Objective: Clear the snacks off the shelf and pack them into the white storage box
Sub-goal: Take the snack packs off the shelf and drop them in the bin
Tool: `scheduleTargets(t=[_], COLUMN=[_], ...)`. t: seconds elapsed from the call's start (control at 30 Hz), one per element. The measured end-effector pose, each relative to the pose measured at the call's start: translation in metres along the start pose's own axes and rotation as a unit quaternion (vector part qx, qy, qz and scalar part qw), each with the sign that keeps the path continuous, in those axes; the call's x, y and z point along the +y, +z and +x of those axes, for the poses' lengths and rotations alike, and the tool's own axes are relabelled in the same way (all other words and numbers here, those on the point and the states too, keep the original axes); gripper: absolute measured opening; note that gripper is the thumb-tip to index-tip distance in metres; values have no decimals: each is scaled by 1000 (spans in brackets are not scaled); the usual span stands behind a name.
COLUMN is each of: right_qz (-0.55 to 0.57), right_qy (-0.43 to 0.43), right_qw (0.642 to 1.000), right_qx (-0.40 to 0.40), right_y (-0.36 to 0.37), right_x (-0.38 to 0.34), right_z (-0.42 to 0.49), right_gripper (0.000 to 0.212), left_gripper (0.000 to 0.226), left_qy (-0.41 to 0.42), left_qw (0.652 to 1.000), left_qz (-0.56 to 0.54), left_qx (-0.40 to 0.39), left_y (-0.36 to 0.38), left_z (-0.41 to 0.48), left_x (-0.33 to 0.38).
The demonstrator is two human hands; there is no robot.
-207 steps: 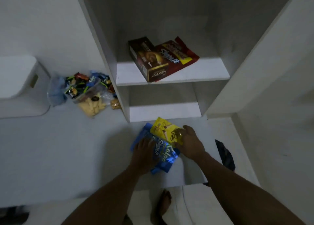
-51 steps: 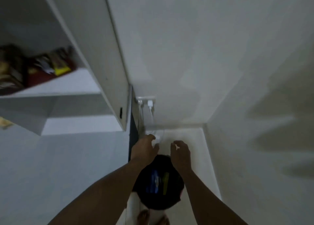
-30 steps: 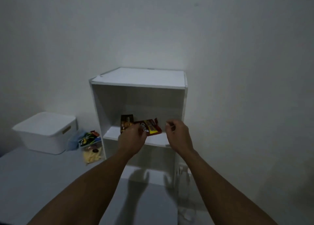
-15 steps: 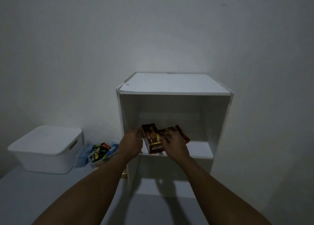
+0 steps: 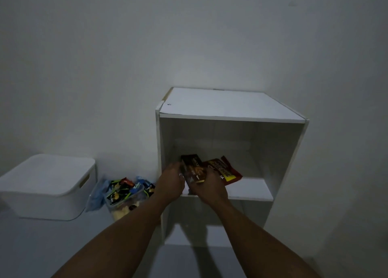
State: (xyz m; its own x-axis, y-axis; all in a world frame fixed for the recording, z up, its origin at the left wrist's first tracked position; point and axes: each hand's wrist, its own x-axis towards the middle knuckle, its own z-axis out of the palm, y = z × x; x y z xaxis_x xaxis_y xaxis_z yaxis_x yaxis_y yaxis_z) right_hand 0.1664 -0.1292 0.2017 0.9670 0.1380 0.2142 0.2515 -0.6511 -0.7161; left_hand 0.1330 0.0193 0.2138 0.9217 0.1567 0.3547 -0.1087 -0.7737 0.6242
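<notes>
Your left hand [image 5: 170, 185]: at the carton's left side, fingers curled against it. The light is too dim to make out the thumb.
Your right hand [image 5: 210, 188]: over the carton's near end, fingers wrapped on it. The back of the hand faces you, so the fingertips are hidden.
Carton [image 5: 193, 168]: brown, at the left of the shelf's middle board [image 5: 252, 191], held between your two hands, its long side running back into the compartment. You cannot tell whether it is lifted clear of the board.
Packet [image 5: 227, 170]: red with a yellow patch, lying flat on the same board just right of the carton. Your right hand covers its near left corner.
Shelf [image 5: 231, 107]: white and open-fronted. The upper compartment holds the carton and packet, and the one below is in shadow.
Storage box [image 5: 46, 202]: white, lid [image 5: 42, 172] on, standing on the grey surface [image 5: 42, 246] well left of the shelf.
Pile [image 5: 123, 191]: small snack packs and a clear bag, on the surface between the storage box and the shelf.
</notes>
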Motion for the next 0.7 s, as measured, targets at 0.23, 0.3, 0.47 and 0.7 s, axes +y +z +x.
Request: scheduleTargets(t=[0.23, 0.3, 0.47, 0.7], right_qz=[24, 17, 27, 51], right_qy=[11, 23, 31, 24], right_qw=[996, 995, 992, 990], right_qx=[90, 100, 116, 133], right_y=[-51, -68, -95, -99], right_x=[19, 34, 61, 76], right_z=[13, 14, 7, 4], right_gripper=[56, 61, 57, 54], left_gripper=[33, 46, 79, 83], left_qy=[6, 28, 72, 80], left_qw=[997, 993, 965, 976], left_qz=[24, 47, 169, 136], left_qx=[-71, -103, -189, -151], left_y=[30, 41, 65, 70], left_z=[28, 38, 61, 55], left_x=[-3, 0, -6, -10])
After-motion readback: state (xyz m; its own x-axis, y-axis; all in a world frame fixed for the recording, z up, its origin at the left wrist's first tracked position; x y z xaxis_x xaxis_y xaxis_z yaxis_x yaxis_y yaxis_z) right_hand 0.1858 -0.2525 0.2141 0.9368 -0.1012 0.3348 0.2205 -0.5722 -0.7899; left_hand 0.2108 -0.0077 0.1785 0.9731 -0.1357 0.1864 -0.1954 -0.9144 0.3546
